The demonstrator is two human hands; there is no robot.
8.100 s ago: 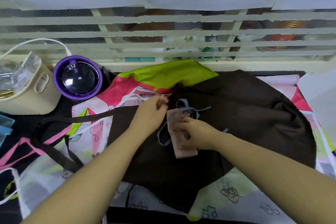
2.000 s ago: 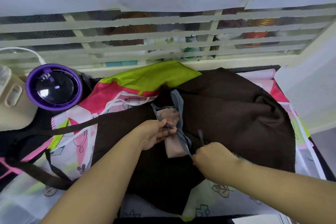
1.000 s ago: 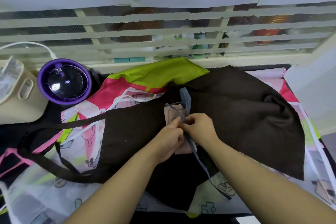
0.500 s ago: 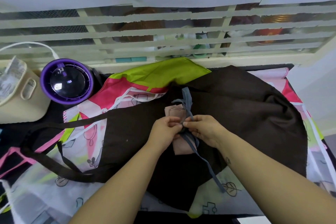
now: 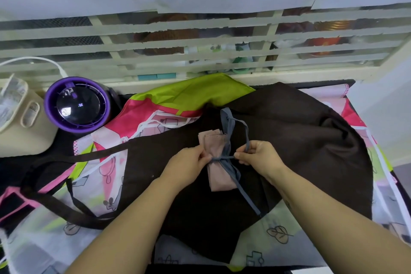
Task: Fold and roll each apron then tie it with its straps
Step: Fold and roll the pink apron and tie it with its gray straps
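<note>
A rolled pale pink apron (image 5: pixel 216 153) lies on a spread dark brown apron (image 5: pixel 289 140) in the middle of the table. Grey straps (image 5: pixel 229 127) run along and across the roll, cinched tight at its middle. My left hand (image 5: pixel 189 162) pinches the strap at the roll's left side. My right hand (image 5: pixel 259 155) pinches a strap loop just right of the roll. One loose strap end (image 5: pixel 249 198) trails toward me over the brown cloth.
Colourful printed aprons (image 5: pixel 178 100) in pink, green and white lie under the brown one. A purple round device (image 5: pixel 77 104) and a cream appliance (image 5: pixel 20 122) stand at the back left. A slatted window grille (image 5: pixel 200 44) runs along the far edge.
The strap now lies taut across the roll's middle. My hands have drawn apart, left to the roll's left, right to its right holding a loop.
</note>
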